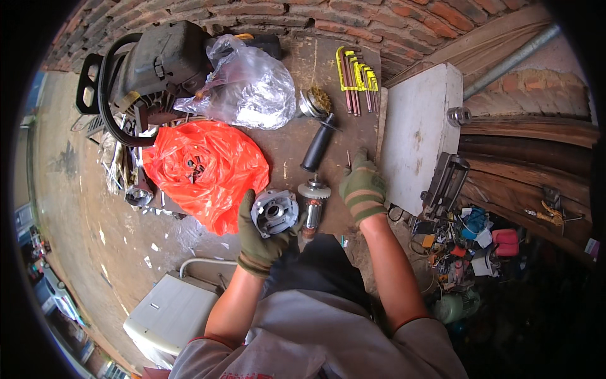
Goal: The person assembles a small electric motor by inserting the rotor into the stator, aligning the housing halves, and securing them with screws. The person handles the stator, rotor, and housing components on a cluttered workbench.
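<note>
Two gloved hands work low over the desk [297, 158]. The fingers [247, 208] of the left hand [257, 237] are closed around a round grey metal housing [274, 211], gripping it by its left rim with the open face turned up toward the camera. Just to the right of the housing, and touching it, a motor rotor [312, 205] stands with its white fan end up and its copper end down near the person's lap. The right hand [363, 189] rests on the desk just right of the rotor, fingers [361, 159] bent and pressed against the edge of a white slab [420, 126]; it holds nothing that can be seen.

Above the rotor lies a black side handle [317, 148], and beyond it a wire brush wheel [315, 101]. A set of hex keys in a yellow holder [356, 79] lies at the far edge by the brick wall [303, 16]. To the left sit an orange plastic bag [205, 170], a clear plastic bag [249, 88] and a chainsaw body [148, 72].
</note>
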Demonstrator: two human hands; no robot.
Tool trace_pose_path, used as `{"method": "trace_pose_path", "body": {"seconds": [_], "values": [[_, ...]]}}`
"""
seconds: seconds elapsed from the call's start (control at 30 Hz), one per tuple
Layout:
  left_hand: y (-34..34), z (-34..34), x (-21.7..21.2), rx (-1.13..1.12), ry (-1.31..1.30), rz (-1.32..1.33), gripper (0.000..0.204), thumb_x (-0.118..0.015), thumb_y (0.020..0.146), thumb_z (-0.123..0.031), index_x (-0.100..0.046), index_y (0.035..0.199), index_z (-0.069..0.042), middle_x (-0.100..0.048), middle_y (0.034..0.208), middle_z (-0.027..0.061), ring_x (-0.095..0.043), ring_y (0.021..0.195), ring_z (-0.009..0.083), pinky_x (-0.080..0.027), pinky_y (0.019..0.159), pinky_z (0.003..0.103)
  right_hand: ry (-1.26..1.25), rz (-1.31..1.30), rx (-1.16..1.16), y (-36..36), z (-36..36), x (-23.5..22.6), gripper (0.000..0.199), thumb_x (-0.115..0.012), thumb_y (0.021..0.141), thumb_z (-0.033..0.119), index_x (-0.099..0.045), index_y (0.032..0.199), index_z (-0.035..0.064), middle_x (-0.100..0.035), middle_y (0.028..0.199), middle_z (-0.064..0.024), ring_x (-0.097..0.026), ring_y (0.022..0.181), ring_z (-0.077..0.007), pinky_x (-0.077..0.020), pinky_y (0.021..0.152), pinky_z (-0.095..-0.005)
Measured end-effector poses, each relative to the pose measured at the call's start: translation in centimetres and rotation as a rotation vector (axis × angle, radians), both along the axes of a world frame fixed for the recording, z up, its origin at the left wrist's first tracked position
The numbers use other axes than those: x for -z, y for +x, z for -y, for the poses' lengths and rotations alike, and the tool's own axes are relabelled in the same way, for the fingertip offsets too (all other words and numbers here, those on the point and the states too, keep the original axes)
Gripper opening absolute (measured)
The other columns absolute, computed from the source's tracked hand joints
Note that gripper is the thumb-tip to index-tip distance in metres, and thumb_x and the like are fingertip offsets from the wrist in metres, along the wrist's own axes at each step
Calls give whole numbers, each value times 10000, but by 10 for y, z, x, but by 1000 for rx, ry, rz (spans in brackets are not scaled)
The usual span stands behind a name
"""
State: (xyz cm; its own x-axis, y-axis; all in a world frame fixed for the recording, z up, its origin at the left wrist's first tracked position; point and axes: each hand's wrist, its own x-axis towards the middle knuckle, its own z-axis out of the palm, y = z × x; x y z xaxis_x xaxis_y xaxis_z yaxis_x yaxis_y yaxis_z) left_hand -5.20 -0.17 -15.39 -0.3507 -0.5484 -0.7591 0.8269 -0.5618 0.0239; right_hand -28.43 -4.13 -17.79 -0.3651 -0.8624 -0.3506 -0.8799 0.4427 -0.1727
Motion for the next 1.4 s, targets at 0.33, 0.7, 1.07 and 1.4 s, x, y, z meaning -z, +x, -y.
{"method": "trace_pose_path", "body": {"seconds": [0.33, 0.7, 1.07, 1.4], "values": [[1, 5, -1, 1, 5, 1, 635, -605, 940, -620, -686, 1206, -50, -713, 1210, 163, -652, 1173, 355, -506, 1041, 603, -439, 387, -293, -33, -23, -57, 137, -681, 887, 112, -719, 990, 30, -694, 930, -179, -672, 876, -395, -549, 806, -462], [0, 7, -2, 6, 12, -4, 645, -610, 938, -622, -686, 1206, -40, -715, 1211, 169, -657, 1166, 354, -523, 1020, 598, -202, 226, -488, -14, -21, -53, 108, -695, 876, 175, -719, 960, 111, -678, 910, -145, -651, 907, -377, -506, 878, -480], [-3, 7, -5, -7, 6, -2, 611, -634, 932, -603, -693, 1194, -54, -723, 1189, 162, -672, 1137, 349, -545, 992, 585, -164, 176, -536, -5, -18, -53, 110, -679, 890, 196, -724, 965, 130, -672, 900, -127, -641, 904, -365, -473, 912, -492], [-3, 7, -6, -7, 7, 9, 559, -647, 937, -575, -703, 1164, -67, -732, 1169, 150, -684, 1113, 334, -547, 992, 582, -309, 250, -474, -3, -26, -40, 86, -677, 884, 211, -691, 871, 127, -688, 876, -127, -675, 898, -355, -481, 868, -496]]}}
